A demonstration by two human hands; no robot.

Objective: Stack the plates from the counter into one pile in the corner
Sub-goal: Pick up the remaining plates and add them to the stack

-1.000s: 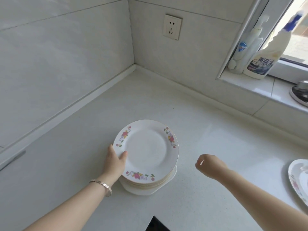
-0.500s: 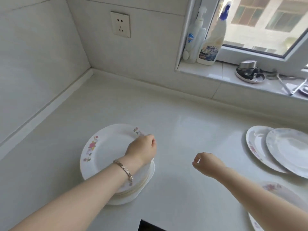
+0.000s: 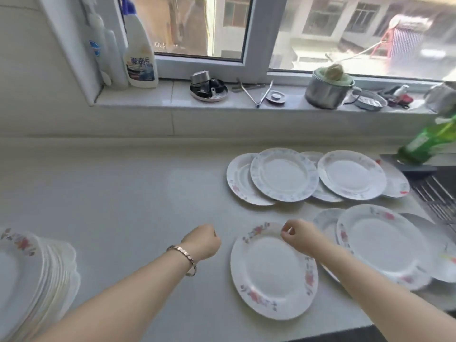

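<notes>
The pile of flowered white plates [image 3: 29, 275] sits at the left edge of the counter. Several loose plates lie spread on the right: one single flowered plate [image 3: 269, 275] nearest me, a large plate [image 3: 385, 245] over others to its right, and overlapping plates [image 3: 283, 175] further back. My left hand [image 3: 203, 240] is curled shut above the bare counter, just left of the single plate, holding nothing. My right hand [image 3: 299, 236] hovers over that plate's far rim with fingers curled; I see nothing in it.
The windowsill holds spray bottles [image 3: 139, 45], a small dish of parts [image 3: 208, 91], tongs [image 3: 259, 93] and a steel pot [image 3: 327, 91]. A green bottle [image 3: 429, 141] and a dish rack [image 3: 439, 193] stand at the far right. The counter's front edge runs bottom right.
My view has swung right from the corner pile to the loose plates. My left hand has left the pile and moved right; the right hand now hovers over the nearest plate.
</notes>
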